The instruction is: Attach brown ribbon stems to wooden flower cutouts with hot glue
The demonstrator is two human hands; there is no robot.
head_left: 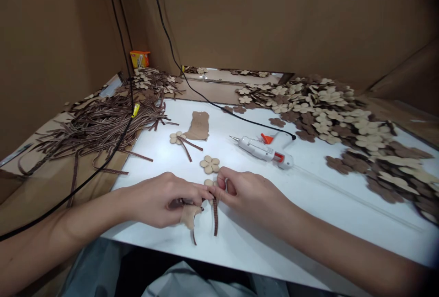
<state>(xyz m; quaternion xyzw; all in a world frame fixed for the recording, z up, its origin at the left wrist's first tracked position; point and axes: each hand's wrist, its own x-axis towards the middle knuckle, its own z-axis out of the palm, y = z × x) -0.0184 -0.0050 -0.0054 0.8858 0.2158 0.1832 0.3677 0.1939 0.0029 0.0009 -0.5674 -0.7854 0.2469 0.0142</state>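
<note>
The left hand (168,201), a tan fabric scrap (188,217) tucked beneath its curled fingers, meets the narrowly pinched right hand (245,189) over a cream flower (207,182) and checked ribbon (215,219) on the white board (240,246), seemingly steadying both

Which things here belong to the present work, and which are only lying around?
Probably in the work: partly covered flower, checked strip, glue gun, flower pile, strip pile.
Probably only lying around: orange box, yellow tag, perhaps the brown scrap.

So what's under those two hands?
Parts of a beige flower, a brown strip and a tan scrap peek out. The left hand and right hand hide the rest.
</note>
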